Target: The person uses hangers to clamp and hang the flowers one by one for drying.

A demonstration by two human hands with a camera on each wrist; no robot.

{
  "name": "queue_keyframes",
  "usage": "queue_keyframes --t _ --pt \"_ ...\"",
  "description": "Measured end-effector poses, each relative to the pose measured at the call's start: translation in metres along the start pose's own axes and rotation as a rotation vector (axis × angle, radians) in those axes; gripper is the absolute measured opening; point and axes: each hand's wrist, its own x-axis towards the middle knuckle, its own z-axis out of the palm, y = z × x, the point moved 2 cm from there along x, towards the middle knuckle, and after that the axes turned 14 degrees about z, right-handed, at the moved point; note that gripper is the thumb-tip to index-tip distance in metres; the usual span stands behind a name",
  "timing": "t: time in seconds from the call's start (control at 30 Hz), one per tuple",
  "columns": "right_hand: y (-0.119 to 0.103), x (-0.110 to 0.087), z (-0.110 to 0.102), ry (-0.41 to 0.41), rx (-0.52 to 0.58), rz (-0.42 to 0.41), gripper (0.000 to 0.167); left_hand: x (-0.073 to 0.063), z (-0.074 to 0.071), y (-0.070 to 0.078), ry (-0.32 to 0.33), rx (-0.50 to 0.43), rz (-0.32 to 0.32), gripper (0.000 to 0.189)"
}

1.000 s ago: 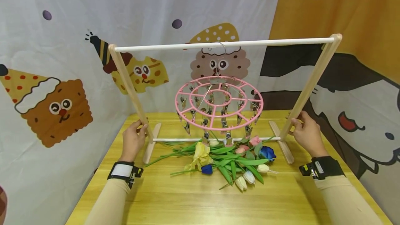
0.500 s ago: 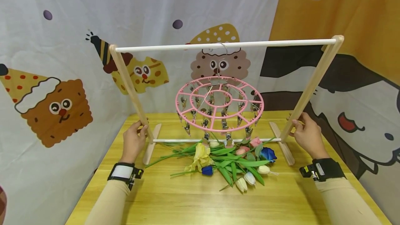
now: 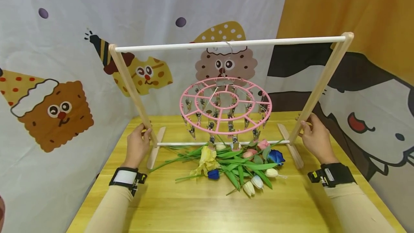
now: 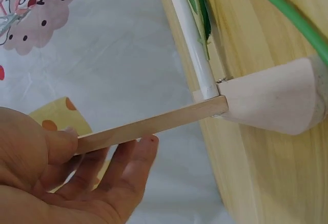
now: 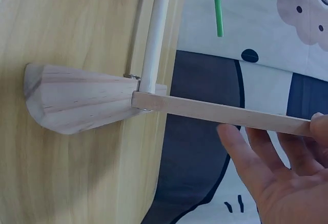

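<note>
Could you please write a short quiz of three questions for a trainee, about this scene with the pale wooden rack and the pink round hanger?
1. True or false: the pink round plastic hanger hangs from the upper white rod of the pale wooden rack.

2. Multiple choice: what does the left hand hold?
A) a green stem
B) the left wooden post
C) the lower white rod

3. Count: how many deep-blue flowers lie on the yellowish wooden table in the head view?

Key: 1. True. 2. B. 3. Two.
</note>
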Motion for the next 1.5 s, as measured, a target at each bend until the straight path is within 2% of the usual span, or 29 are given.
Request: queue_keyframes --t 0.1,0.23,0.37,0.63,0.77,0.9,1.1,1.37,1.5 --pt "-0.001 -0.002 -0.001 0.041 -0.028 -0.030 0.043 0.000 -0.001 0.002 -0.030 0.000 -0.010 0.033" --pt "-0.002 -0.006 -0.001 0.057 -0.068 -0.046 0.044 -0.003 -0.003 0.005 -0.058 -0.007 -0.049 0.042" --pt "-0.004 -0.013 0.000 0.072 -0.098 -0.044 0.047 -0.008 -0.003 0.009 -0.056 -0.012 -0.059 0.050" --pt "-0.010 -0.032 -0.001 0.152 -0.126 -0.035 0.051 -0.023 -0.002 0.020 -0.050 -0.035 -0.070 0.061" --pt "-0.010 -0.040 0.001 0.166 -0.146 -0.005 0.053 -0.030 -0.001 0.022 -0.057 -0.044 -0.090 0.065" --pt "-0.008 -0.046 0.005 0.148 -0.154 0.045 0.055 -0.036 0.000 0.022 -0.070 -0.047 -0.105 0.067" --pt "-0.003 -0.051 0.011 0.115 -0.166 0.110 0.047 -0.045 0.001 0.023 -0.073 -0.041 -0.096 0.068" --pt "-0.003 -0.049 0.017 -0.006 -0.086 0.131 0.048 -0.049 0.001 0.036 -0.078 -0.056 -0.061 0.061" --pt "-0.003 -0.048 0.022 -0.059 -0.075 0.160 0.050 -0.050 0.006 0.043 -0.095 -0.066 -0.041 0.058"
